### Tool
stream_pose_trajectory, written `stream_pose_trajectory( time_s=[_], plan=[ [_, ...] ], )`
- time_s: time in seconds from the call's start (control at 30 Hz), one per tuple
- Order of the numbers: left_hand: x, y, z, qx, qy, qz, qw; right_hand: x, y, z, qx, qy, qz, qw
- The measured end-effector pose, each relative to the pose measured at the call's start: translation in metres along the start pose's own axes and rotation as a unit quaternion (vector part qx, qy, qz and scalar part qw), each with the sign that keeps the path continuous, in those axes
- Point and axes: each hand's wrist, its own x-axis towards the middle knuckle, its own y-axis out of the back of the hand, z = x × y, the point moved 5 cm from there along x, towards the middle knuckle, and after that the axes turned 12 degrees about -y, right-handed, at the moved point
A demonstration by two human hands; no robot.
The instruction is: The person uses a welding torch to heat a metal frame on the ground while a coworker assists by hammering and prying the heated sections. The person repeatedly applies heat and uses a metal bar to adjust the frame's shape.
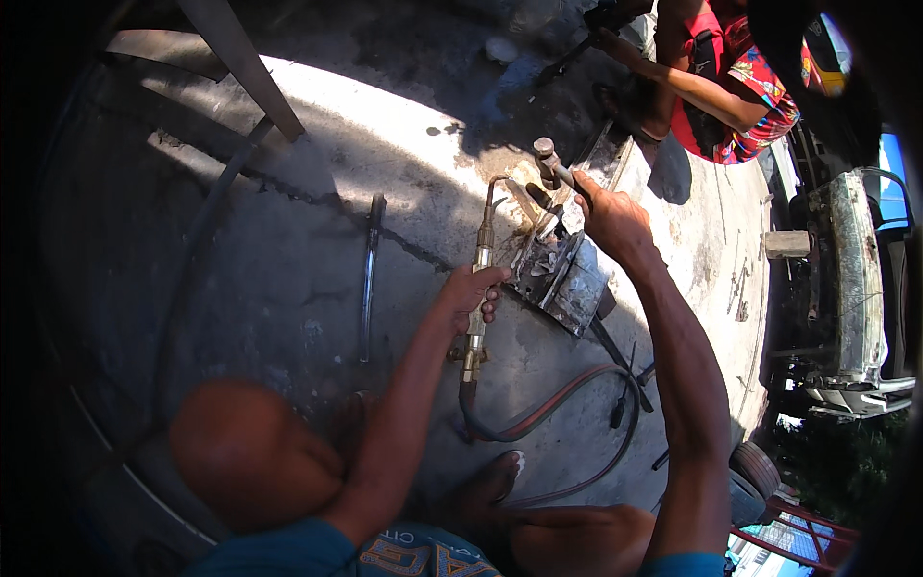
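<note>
Your blue shirt [279, 556] is nearest, along six o'clock, with your left knee [240, 447] bent up at eight. At the centre of the clock, your left hand [476, 296] wraps its fingers around the torch [478, 332], pinching the brass body firmly. That torch stands nearly upright in your view, its thin neck bending over at twelve. From its lower end, red and green hoses [538, 423] loop away through five o'clock.

Your right hand [615, 226], toward two, is closed around the handle of the hammer [545, 159], whose head is at one, just above the metal part [577, 288]. You cannot tell from this view whether the head touches it. That worn part lies at three o'clock from your left hand, partly in sun and just beside your thumb.

At nine, a shiny rod [370, 279] lies on the concrete [288, 317], apart from both hands. A steel beam [245, 72] slants in between ten and eleven. Near two, well apart from you, sits a co-worker [716, 91] in red. A block [787, 244] shows at three, and tyres [755, 471] at four.
</note>
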Motion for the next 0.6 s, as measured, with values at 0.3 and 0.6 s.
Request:
stream_pose_trajectory(
  time_s=[0.3, 0.6],
  plan=[
    [-0.008, -0.001, -0.013, 0.013, 0.045, -0.037, 0.998, -0.025, 0.038, -0.021, 0.187, 0.001, 0.203, 0.961],
    [-0.014, 0.002, -0.027, 0.011, 0.056, -0.038, 0.998, -0.034, 0.011, -0.001, 0.061, -0.074, 0.026, 0.995]
  ],
)
